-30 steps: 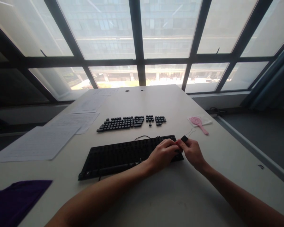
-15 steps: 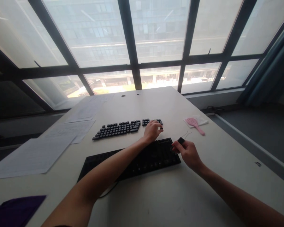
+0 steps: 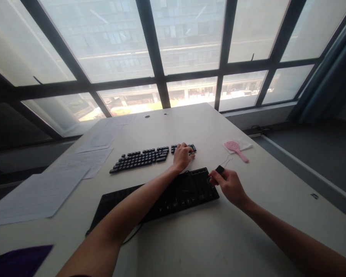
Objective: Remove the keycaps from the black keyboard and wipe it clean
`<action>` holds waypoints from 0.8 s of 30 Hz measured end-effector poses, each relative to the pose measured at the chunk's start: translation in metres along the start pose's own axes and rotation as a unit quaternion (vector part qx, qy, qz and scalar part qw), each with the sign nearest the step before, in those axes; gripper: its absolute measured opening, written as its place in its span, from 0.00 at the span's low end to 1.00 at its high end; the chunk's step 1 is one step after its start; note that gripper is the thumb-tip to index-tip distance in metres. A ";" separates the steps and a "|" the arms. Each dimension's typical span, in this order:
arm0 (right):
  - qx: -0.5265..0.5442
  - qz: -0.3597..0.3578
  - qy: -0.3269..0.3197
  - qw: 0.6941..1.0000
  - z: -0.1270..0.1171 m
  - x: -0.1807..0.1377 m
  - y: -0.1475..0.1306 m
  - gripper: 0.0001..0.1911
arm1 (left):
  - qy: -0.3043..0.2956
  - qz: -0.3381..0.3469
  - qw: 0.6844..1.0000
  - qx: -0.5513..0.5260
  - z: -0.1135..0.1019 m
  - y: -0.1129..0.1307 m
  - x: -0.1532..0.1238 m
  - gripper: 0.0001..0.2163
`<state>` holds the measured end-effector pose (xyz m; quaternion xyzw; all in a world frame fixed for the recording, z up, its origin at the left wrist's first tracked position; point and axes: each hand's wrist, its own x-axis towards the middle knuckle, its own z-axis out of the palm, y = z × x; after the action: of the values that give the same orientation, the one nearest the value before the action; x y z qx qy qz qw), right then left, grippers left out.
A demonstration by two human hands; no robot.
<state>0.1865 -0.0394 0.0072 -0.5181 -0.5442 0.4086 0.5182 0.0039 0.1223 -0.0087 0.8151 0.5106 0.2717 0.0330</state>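
Note:
My left hand [image 3: 182, 157] reaches across the keyboard to the loose black keycaps [image 3: 141, 158], its fingers closed on a small keycap [image 3: 192, 153] at the near edge of the right-hand group. The fingers partly hide that group. A black keyboard base [image 3: 178, 196] lies in front, tilted slightly, with keycaps off it; my left forearm covers its middle. My right hand [image 3: 229, 185] is closed on a wire keycap puller [image 3: 220, 169] with a black handle, its thin wire loops pointing away from me. That hand hovers at the base's right end.
A pink hairbrush [image 3: 236, 151] lies on a white wrapper [image 3: 247, 144] to the right. Printed paper sheets [image 3: 43, 194] spread along the left side. A purple cloth-like item [image 3: 20, 261] sits near left. A small dark object [image 3: 314, 196] lies by the right edge. Windows stand beyond the table.
My left hand has lowered slightly, bringing the keycap down to the right-hand group of keycaps. My right hand stays almost still with the puller. The view has shifted a little.

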 end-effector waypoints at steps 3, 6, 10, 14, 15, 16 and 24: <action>-0.001 -0.005 0.003 1.000 -0.002 0.000 -0.002 0.20 | 0.003 -0.009 1.000 -0.001 -0.002 0.001 0.003 0.08; -0.007 -0.017 -0.006 1.000 -0.008 0.004 -0.005 0.19 | 0.013 -0.009 1.000 -0.010 -0.012 0.010 -0.001 0.09; -0.049 -0.033 -0.079 0.995 -0.020 0.015 -0.002 0.18 | -0.022 0.046 0.995 -0.081 -0.034 0.039 -0.030 0.05; -0.096 -0.030 -0.139 0.985 -0.026 0.024 0.006 0.18 | -0.105 0.109 0.978 -0.140 -0.046 0.073 -0.077 0.07; -0.106 -0.027 -0.144 0.983 -0.027 0.025 0.008 0.18 | -0.116 0.107 0.976 -0.152 -0.046 0.078 -0.088 0.07; -0.115 -0.023 -0.149 0.982 -0.026 0.026 0.010 0.19 | -0.121 0.099 0.975 -0.160 -0.044 0.082 -0.096 0.07; -0.121 0.004 -0.226 0.967 -0.025 0.028 0.018 0.19 | -0.120 0.089 0.982 -0.118 -0.025 0.077 -0.110 0.09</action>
<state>0.2161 -0.0116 -0.0034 -0.4736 -0.6905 0.4478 0.3136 0.0181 -0.0136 -0.0068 0.8742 0.3927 0.2325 0.1659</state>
